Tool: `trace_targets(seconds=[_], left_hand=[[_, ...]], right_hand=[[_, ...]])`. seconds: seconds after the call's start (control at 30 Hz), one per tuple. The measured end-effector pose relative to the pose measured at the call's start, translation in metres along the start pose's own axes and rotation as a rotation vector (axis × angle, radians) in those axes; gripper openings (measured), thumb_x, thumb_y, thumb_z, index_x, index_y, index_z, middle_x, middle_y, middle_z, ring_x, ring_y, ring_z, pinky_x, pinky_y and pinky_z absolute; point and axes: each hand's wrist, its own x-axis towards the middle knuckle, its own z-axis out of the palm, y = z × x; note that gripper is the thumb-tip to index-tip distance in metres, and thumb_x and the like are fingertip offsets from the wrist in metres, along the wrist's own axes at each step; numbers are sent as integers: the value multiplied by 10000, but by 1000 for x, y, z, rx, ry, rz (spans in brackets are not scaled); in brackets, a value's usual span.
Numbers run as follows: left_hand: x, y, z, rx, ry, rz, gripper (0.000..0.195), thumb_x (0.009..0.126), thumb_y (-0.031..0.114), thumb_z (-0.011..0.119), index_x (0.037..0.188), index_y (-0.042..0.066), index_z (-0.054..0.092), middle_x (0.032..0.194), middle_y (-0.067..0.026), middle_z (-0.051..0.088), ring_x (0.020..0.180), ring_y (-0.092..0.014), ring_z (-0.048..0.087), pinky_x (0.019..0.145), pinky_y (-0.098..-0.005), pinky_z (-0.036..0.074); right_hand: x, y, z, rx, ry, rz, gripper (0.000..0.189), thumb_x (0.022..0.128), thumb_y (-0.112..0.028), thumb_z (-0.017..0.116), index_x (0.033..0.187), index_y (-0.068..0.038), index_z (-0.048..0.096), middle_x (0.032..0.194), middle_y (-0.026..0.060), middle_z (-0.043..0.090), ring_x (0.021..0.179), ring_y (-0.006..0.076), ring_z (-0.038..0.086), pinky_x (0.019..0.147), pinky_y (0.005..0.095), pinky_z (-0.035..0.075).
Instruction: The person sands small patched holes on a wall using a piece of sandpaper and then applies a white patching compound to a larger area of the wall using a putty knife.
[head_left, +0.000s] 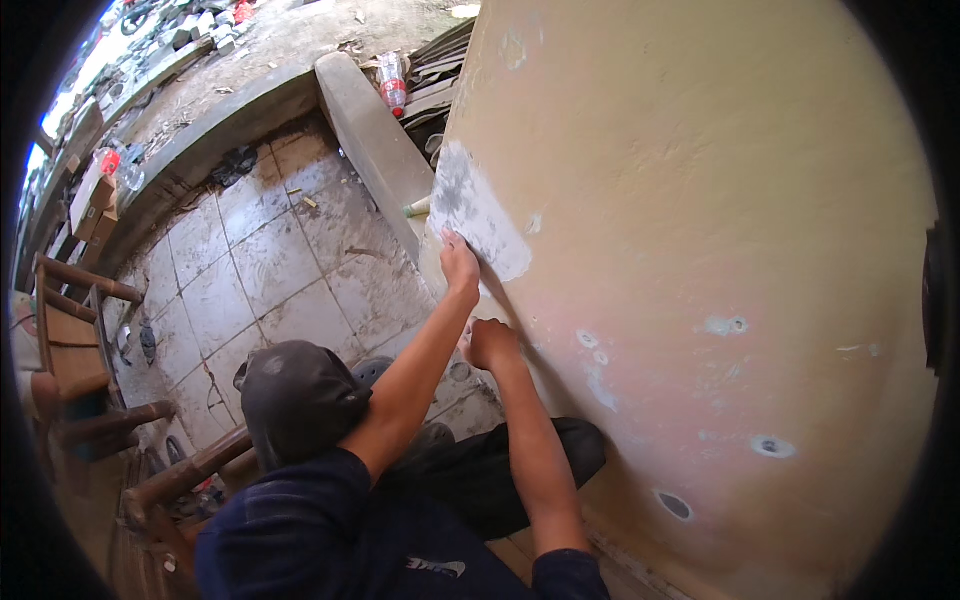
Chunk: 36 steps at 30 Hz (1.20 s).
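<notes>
My left hand (459, 262) is at the lower left edge of a whitish-grey patch (484, 214) on a yellowish painted wall (675, 187). Its fingers point up along the wall's edge; whether something lies under them is hidden. Just below, close to the wall, my right hand (493, 345) has its fingers curled, and its palm side is turned away, so what it may hold cannot be seen. Under the forearms are a dark-trousered knee (577, 446) and a grey clog-like shoe (371, 369). A dark rounded cloth shape (296, 401), knee or cap, is beside the left upper arm.
Dirty floor tiles (274, 255) lie left of the wall, bordered by a low concrete curb (367, 127). A plastic bottle (392, 84) lies beyond it. Brown chair-like furniture (187, 465) is at lower left, near a cardboard box (94, 202). Holes (673, 506) and pale spots mark the wall.
</notes>
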Motion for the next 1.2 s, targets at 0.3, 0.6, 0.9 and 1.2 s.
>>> trace_targets(seconds=[0.3, 0.6, 0.9, 1.2], left_hand=[[-111, 46, 34, 107, 99, -146, 660, 1050, 475, 245, 1374, -41, 500, 1372, -301, 512, 1308, -439, 463, 1101, -446, 347], [-90, 37, 56, -112, 97, -190, 601, 1056, 401, 290, 1369, -71, 489, 1417, -273, 495, 1336, -408, 453, 1110, -403, 344], [-73, 13, 34, 251, 75, -205, 677, 1032, 476, 286, 1235, -94, 590, 1263, -325, 591, 1239, -463, 529, 1053, -472, 407], [-56, 25, 26, 83, 123, -366, 600, 1039, 410, 305, 1270, -76, 571, 1331, -289, 563, 1251, -459, 518, 1056, -460, 412]], right_hand=[[-11, 49, 72, 202, 197, -111, 391, 887, -364, 612, 1106, -46, 672, 998, 221, 710, 970, 381, 688, 869, 488, 539], [16, 69, 70, 395, 403, -112, 418, 870, -388, 622, 1099, -43, 675, 987, 225, 710, 958, 385, 690, 864, 492, 540], [28, 68, 87, 672, 627, -490, 298, 833, -316, 752, 921, -51, 648, 808, 78, 664, 814, 225, 633, 770, 405, 513], [15, 44, 62, 129, 220, -21, 618, 709, -522, 750, 1161, -112, 650, 1084, 214, 691, 997, 405, 659, 837, 481, 533]])
